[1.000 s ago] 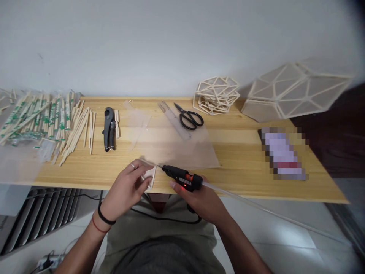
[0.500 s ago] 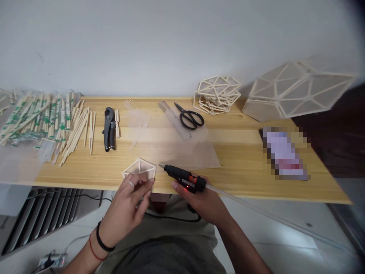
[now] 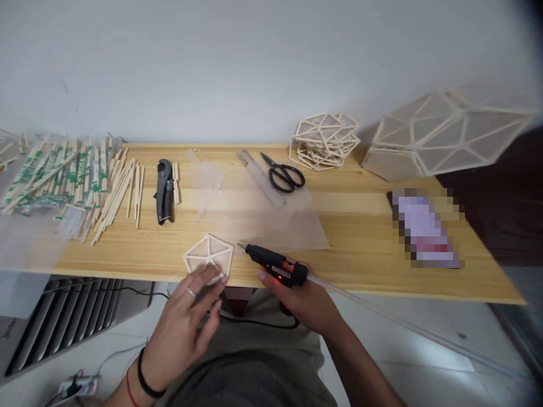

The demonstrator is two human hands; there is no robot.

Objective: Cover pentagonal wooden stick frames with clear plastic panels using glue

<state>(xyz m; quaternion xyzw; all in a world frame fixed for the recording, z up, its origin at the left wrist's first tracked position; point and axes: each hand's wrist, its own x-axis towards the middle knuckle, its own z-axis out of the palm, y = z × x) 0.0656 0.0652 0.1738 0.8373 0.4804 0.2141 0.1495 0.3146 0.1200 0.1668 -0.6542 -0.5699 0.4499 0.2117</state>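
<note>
A small pentagonal wooden-stick frame (image 3: pixel 208 247), with spokes meeting near its middle, lies at the table's front edge. My left hand (image 3: pixel 186 316) reaches over its near side, fingertips touching the lower right stick and the thumb held apart below. The fingers hide part of the near edge. My right hand (image 3: pixel 303 302) is wrapped around a black hot glue gun (image 3: pixel 271 261), whose red light is lit. Its nozzle points left, close to the frame's right corner but apart from it. A long clear glue stick (image 3: pixel 373 314) runs out of the gun's back.
Loose sticks (image 3: pixel 114 198) and wrapped chopsticks (image 3: pixel 63 172) lie left, beside a grey cutter (image 3: pixel 163 192). Scissors (image 3: pixel 286 176) and a ruler (image 3: pixel 258 178) rest on translucent sheet (image 3: pixel 288 226). Behind are stacked stick frames (image 3: pixel 326 141) and a large covered frame (image 3: pixel 441 135); a phone (image 3: pixel 424 229) lies right.
My left hand has drawn slightly down toward me, its fingers less bent, uncovering more of the frame's middle. The right hand and glue gun stay almost where they were.
</note>
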